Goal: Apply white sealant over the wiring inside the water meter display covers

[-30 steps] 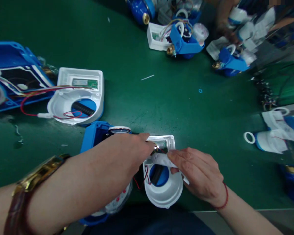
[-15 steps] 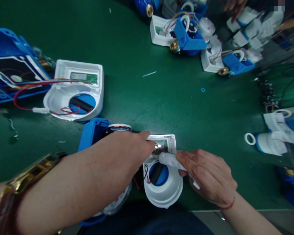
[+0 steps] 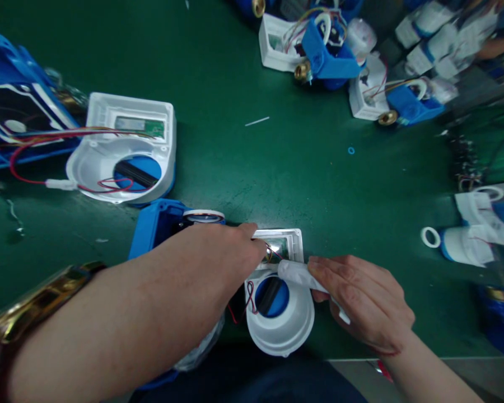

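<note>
Near the bench's front edge lies a white plastic housing [image 3: 292, 333] with a round cup, a blue disc and a black bar in it, and a windowed compartment above. My left hand [image 3: 231, 254] curls over its upper left side, fingertips bent down by thin wires [image 3: 273, 253]; what they grip is hidden. A soft white tube [image 3: 293, 273] is pinched in my right hand [image 3: 357, 294], its blunt end over the ledge between cup and compartment. Partly under my left forearm is an opened blue case [image 3: 147, 226] with a white ring [image 3: 204, 216].
Another white housing [image 3: 168, 151] stands at left, wired to a large blue case [image 3: 29, 70]. Several blue-and-white units with brass fittings, one a blue case [image 3: 327, 53], sit at the back right. White parts [image 3: 466, 243] lie at right. A co-worker's hand shows blurred far right.
My right hand and the white tube have shifted slightly right over the housing. My left hand keeps its place. The background has moved a little as the view tilted.
</note>
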Demonstrator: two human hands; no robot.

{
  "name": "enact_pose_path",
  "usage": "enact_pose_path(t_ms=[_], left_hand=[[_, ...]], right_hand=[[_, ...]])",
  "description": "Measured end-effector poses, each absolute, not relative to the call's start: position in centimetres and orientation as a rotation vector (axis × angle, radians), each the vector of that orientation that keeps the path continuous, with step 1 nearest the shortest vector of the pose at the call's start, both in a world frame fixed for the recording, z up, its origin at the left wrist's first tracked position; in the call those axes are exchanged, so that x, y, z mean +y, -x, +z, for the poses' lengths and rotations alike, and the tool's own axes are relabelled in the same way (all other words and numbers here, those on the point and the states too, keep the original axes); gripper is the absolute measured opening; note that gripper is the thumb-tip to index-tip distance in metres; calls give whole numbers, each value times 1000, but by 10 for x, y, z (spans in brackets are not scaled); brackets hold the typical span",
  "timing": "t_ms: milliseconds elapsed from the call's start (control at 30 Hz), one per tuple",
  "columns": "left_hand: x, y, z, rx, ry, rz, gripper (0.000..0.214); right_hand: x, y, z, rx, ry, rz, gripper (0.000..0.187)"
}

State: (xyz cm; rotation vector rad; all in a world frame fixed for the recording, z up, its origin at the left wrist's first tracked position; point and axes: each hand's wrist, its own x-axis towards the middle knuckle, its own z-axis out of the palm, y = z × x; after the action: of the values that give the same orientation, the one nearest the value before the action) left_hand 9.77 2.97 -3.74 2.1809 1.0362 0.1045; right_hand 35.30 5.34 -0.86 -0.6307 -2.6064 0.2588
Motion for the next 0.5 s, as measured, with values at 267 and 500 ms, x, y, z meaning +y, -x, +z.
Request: enact_pose_path(t_ms=[267,500], left_hand=[[32,-98,-34,991,-2157,57,38],[34,-100,-31,995,-2213,87,41]], right_hand=[[53,-348,-16,-2582,538,234,19],[55,-351,-12,-2611,586,259,16]])
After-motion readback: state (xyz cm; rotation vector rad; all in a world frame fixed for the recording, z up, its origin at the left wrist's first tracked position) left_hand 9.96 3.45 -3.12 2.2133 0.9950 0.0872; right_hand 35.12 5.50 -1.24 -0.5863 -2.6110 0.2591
